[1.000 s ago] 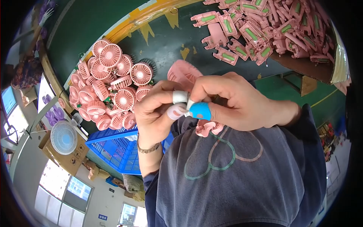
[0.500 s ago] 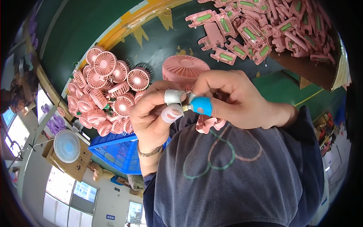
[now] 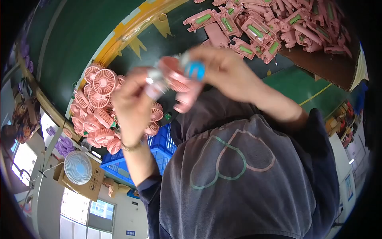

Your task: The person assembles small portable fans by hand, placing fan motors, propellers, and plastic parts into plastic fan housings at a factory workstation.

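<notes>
2 bare hands up over the near side of the dark green table (image 3: 187, 42), both motion-blurred. right hand (image 3: 229, 75) is clamped on a pink fan part (image 3: 181, 85), blue-wrapped thumb pressed near its round end. fan part is between the hands, in the air, tilted, shell-like end pointing down toward the grey apron (image 3: 238, 195). left hand (image 3: 131, 97), white wraps on 2 digits, sits just beside the part; digits bunched near each other, but blur hides whether they grip or touch anything, cannot tell. pile of pink fan heads (image 3: 105, 82) lies behind and left of the left hand. heap of pink shells (image 3: 254, 32) with green pieces at far right, partly over a brown cardboard flap (image 3: 314, 67). blue crate (image 3: 159, 148) below the fan heads. white fan (image 3: 78, 167) further left, beside a cardboard box (image 3: 94, 185).
</notes>
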### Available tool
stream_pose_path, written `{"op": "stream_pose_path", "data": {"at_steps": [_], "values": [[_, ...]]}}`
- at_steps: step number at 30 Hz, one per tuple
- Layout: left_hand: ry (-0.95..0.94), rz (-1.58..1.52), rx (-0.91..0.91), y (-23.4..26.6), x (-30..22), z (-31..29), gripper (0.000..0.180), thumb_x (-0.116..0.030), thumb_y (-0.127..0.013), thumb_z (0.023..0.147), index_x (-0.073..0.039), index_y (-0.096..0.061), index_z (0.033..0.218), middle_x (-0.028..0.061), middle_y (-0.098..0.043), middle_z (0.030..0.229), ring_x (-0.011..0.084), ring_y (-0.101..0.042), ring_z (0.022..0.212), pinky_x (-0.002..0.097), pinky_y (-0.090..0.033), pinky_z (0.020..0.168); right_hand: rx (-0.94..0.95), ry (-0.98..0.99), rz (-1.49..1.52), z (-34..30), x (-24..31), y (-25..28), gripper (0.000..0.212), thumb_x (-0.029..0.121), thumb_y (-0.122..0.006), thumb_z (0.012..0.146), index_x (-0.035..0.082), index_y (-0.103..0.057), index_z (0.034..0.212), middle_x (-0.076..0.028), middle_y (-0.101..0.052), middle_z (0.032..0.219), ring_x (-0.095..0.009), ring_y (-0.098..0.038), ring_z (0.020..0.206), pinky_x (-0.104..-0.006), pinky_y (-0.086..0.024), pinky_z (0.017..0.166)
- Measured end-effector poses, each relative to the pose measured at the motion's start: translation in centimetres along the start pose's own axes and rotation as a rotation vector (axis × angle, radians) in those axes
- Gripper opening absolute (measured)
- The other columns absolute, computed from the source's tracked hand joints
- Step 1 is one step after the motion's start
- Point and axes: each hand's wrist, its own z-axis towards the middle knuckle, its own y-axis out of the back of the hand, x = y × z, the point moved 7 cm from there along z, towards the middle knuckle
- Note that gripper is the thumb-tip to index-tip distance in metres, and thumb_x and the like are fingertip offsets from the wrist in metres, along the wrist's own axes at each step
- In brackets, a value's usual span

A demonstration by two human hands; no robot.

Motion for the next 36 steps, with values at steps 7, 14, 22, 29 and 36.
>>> {"op": "stream_pose_path", "data": {"at_steps": [7, 14, 22, 29, 36], "values": [[-0.163, 0.345, -0.231, 6.8, 3.8, 13.6, 0.025, -0.012, -0.068, 0.081, 0.000, -0.065, 0.103, 0.0103, -0.069, 0.086, 0.0142, -0.063, 0.076, 0.0247, -0.051, 0.069, -0.172, 0.474, -1.085, 5.7, -6.6, 5.5, 0.034, 0.000, -0.063, 0.065, 0.008, -0.063, 0.098, -0.005, -0.058, 0.093, -0.025, -0.054, 0.093, -0.0369, -0.045, 0.080], [-0.156, 0.743, -0.419, 7.2, 4.4, 9.6, 0.027, -0.017, -0.070, 0.077, -0.006, -0.065, 0.101, 0.0122, -0.066, 0.098, 0.0265, -0.064, 0.085, 0.0330, -0.053, 0.068, -0.133, 0.569, -1.071, 8.3, -9.7, 5.8, 0.028, -0.001, -0.061, 0.067, 0.008, -0.062, 0.094, -0.003, -0.054, 0.098, -0.023, -0.051, 0.100, -0.0370, -0.041, 0.079], [0.287, 1.307, -0.212, 0.8, 14.4, -6.9, 0.066, -0.029, -0.074, 0.068, -0.019, -0.047, 0.128, 0.0193, -0.042, 0.130, 0.0444, -0.040, 0.116, 0.0524, -0.037, 0.096, -0.326, 0.190, -0.236, 7.8, -7.9, 6.8, 0.016, 0.007, -0.052, 0.088, 0.004, -0.061, 0.100, -0.007, -0.065, 0.097, -0.014, -0.058, 0.083, -0.0275, -0.044, 0.074], [-0.140, 1.016, 0.077, -8.0, 13.0, -6.9, 0.037, -0.005, -0.055, 0.073, -0.018, -0.062, 0.107, 0.0095, -0.044, 0.129, 0.0386, -0.035, 0.124, 0.0498, -0.032, 0.102, -0.160, -0.129, 0.459, 3.5, -7.3, 4.0, 0.015, 0.010, -0.053, 0.085, 0.002, -0.061, 0.095, -0.010, -0.067, 0.089, -0.015, -0.063, 0.081, -0.0280, -0.049, 0.072], [-0.240, 0.738, -0.051, -7.2, 10.2, -8.4, 0.029, -0.004, -0.064, 0.066, -0.008, -0.064, 0.095, 0.0119, -0.056, 0.115, 0.0326, -0.050, 0.112, 0.0430, -0.042, 0.095, -0.104, -0.358, 0.374, -2.3, -8.9, 4.3, 0.016, 0.009, -0.048, 0.083, 0.001, -0.061, 0.083, -0.001, -0.050, 0.066, -0.010, -0.056, 0.064, -0.0243, -0.049, 0.058]]}}
